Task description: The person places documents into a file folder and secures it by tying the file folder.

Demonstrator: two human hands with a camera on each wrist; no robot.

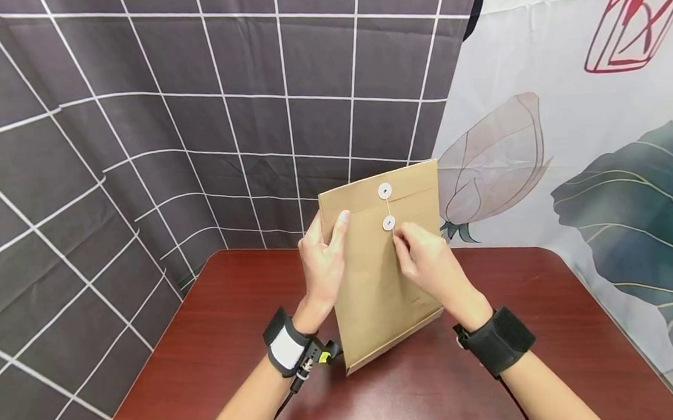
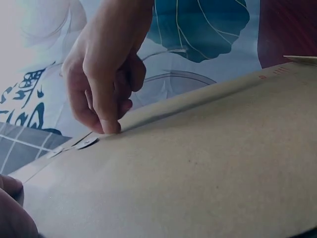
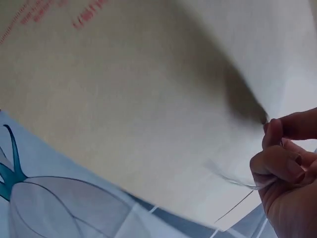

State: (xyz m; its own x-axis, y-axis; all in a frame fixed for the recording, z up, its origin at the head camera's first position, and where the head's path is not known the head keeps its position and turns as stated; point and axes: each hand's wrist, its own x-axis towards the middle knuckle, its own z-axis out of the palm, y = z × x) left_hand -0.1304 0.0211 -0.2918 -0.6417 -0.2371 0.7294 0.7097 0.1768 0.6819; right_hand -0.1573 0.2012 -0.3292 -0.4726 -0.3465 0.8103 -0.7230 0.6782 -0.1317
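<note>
A brown kraft-paper envelope (image 1: pixel 374 290) stands tilted over the table, its flap side facing me. Two white round buttons sit on it, the upper button (image 1: pixel 384 191) on the flap and the lower button (image 1: pixel 389 223) beneath. A thin string (image 1: pixel 389 206) runs between them. My left hand (image 1: pixel 323 261) grips the envelope's left edge, thumb on the front; its other fingers are partly hidden behind. Just below the lower button, my right hand (image 1: pixel 429 259) pinches the string with thumb and forefinger. In the right wrist view, a loose strand (image 3: pixel 233 181) trails from the right hand (image 3: pixel 290 171).
The dark red table (image 1: pixel 250 289) lies under the envelope. Behind it hangs a grey cloth (image 1: pixel 240 64) with white grid lines, and to the right a white cloth (image 1: pixel 533 57) with plant drawings. Both wrists wear black straps (image 1: pixel 497 342) with cables.
</note>
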